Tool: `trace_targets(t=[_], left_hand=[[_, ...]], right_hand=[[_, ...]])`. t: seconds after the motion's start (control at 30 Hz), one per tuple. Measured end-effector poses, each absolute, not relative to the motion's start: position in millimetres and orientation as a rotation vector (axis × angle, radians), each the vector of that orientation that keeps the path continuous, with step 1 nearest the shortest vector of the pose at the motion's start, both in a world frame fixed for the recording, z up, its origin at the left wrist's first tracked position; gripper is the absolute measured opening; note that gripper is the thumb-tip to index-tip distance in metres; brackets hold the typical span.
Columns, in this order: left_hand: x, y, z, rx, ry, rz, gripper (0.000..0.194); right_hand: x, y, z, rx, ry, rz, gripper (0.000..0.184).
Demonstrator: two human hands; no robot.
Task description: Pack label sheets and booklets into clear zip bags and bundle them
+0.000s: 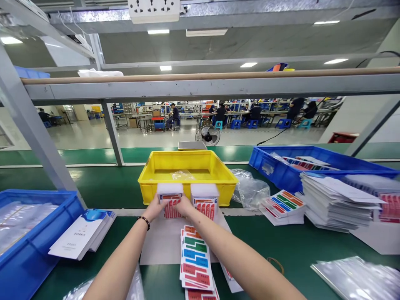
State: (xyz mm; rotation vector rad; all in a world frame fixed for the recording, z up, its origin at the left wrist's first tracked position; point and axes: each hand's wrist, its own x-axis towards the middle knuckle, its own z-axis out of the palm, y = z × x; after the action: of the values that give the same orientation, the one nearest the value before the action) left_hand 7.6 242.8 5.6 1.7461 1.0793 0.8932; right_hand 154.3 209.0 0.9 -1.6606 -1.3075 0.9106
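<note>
My left hand (156,208) and my right hand (185,207) hold a stack of printed cards (170,191) from either side, with fingers closed at its front. The stack stands against the front of a yellow bin (146,187), and its near face shows red printing. Just right of it stands a second similar stack (204,191), close to my right hand. Beneath both lies a white sheet (159,246). Colourful label sheets (196,256) are fanned out below my right wrist, and my right forearm covers part of them.
On the left are a blue bin (67,204) of clear bags and white booklets (81,235). To the right are crumpled plastic (251,189), a blue bin (268,166), a stack of papers (334,204) and clear bags (359,277). A shelf beam (200,88) crosses overhead.
</note>
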Motion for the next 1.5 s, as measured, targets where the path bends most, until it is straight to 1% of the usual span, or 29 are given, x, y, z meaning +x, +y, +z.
trace_targets(t=[0.1, 0.23, 0.37, 0.43, 0.53, 0.6, 0.67, 0.73, 0.83, 0.9, 1.0, 1.1, 1.23, 1.3, 1.43, 1.5], left_hand=[[9.6, 243.8, 10.3, 1.688, 1.073, 0.922, 0.031], [9.2, 240.6, 14.9, 1.594, 1.057, 0.944, 0.032], [7.6, 237.4, 14.5, 1.489, 1.106, 0.984, 0.037], [6.4, 238.1, 13.9, 1.440, 1.161, 1.009, 0.039], [4.9, 240.7, 13.5, 1.389, 1.228, 1.059, 0.040], [5.3, 241.6, 13.2, 1.375, 1.234, 1.085, 0.040], [7.7, 241.0, 12.3, 1.375, 1.202, 1.099, 0.039], [12.0, 239.7, 10.4, 1.381, 1.153, 1.100, 0.040], [18.7, 239.6, 6.8, 1.371, 1.122, 1.072, 0.040], [21.3, 241.7, 4.8, 1.347, 1.135, 1.041, 0.035], [22.2, 246.1, 4.0, 1.317, 1.148, 0.994, 0.029], [22.0, 247.9, 6.2, 1.310, 1.141, 0.946, 0.027], [23.9, 245.8, 9.7, 1.344, 1.157, 0.950, 0.028], [23.9, 242.1, 10.6, 1.381, 1.193, 0.998, 0.033], [18.0, 221.4, 14.4, 1.476, 1.348, 1.208, 0.063], [16.8, 204.0, 19.1, 1.540, 1.367, 1.307, 0.068]], right_hand=[[149.7, 212.8, 0.1, -1.711, -1.275, 0.924, 0.026], [150.6, 204.4, 12.8, -1.655, -1.312, 0.894, 0.027], [162.0, 173.7, 36.8, -1.534, -1.391, 0.803, 0.042], [173.5, 154.0, 49.9, -1.463, -1.435, 0.765, 0.045], [202.8, 129.6, 62.9, -1.356, -1.476, 0.699, 0.038], [229.8, 121.6, 63.0, -1.326, -1.403, 0.575, 0.033], [259.1, 120.6, 55.0, -1.363, -1.289, 0.496, 0.039], [285.4, 124.0, 41.0, -1.415, -1.208, 0.480, 0.050], [310.9, 131.0, 16.9, -1.477, -1.175, 0.579, 0.066], [317.6, 135.6, 3.7, -1.479, -1.194, 0.689, 0.072], [317.3, 144.1, -7.2, -1.426, -1.222, 0.835, 0.068], [313.3, 155.6, -8.9, -1.358, -1.218, 0.934, 0.062], [310.4, 171.3, -5.0, -1.272, -1.175, 0.983, 0.067], [309.7, 176.5, -3.0, -1.251, -1.147, 0.990, 0.069], [308.5, 177.7, 2.0, -1.221, -1.128, 1.031, 0.073], [308.3, 174.4, 5.1, -1.188, -1.150, 1.075, 0.076]])
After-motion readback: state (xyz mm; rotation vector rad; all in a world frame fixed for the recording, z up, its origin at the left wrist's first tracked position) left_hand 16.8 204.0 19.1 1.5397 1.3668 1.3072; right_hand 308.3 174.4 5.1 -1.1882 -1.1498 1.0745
